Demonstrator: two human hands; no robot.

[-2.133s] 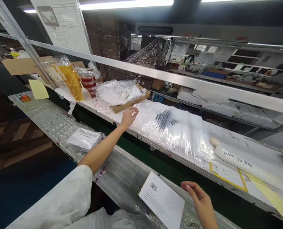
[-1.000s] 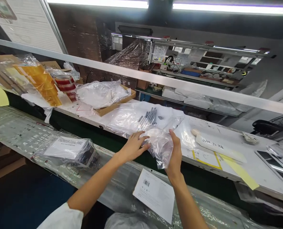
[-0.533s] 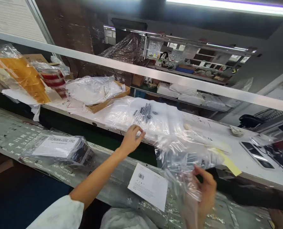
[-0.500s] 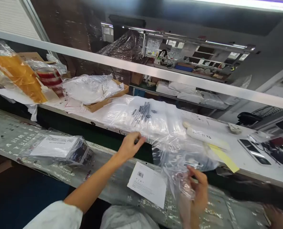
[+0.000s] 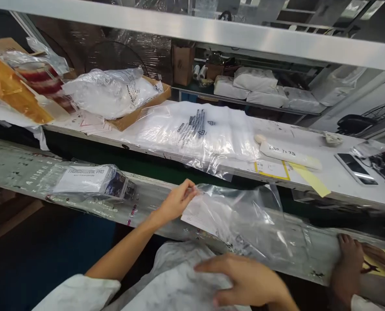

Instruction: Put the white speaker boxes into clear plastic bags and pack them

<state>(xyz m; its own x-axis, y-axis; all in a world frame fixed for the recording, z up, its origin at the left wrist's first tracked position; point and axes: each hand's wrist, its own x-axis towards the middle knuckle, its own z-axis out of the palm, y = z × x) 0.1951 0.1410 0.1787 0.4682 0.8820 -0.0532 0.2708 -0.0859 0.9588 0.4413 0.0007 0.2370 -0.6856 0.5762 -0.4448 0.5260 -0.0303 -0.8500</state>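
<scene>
My left hand (image 5: 178,199) pinches the near-left corner of a clear plastic bag (image 5: 253,207), thumb against fingers. The bag is spread over the conveyor's near part and covers much of a white printed box (image 5: 192,216), whose left part shows beside my fingers. My right hand (image 5: 244,276) is in front of my body, below the bag, its thumb and forefinger apart and holding nothing. On the shelf beyond lies a stack of clear bags with a printed caution text (image 5: 211,129). To the left on the belt sits a bagged box (image 5: 88,179).
A co-worker's hands (image 5: 352,255) are at the belt's right. On the shelf (image 5: 296,134) are a cardboard tray (image 5: 153,103) of plastic bags, red tape rolls (image 5: 38,80), a white labelled tube (image 5: 286,154), yellow paper strips (image 5: 312,179) and a phone (image 5: 357,168). A metal rail (image 5: 192,30) crosses above.
A clear bag has come off the shelf stack's front and now lies over the white box. My left hand has closed on its edge. My right hand has let go and drawn back towards me.
</scene>
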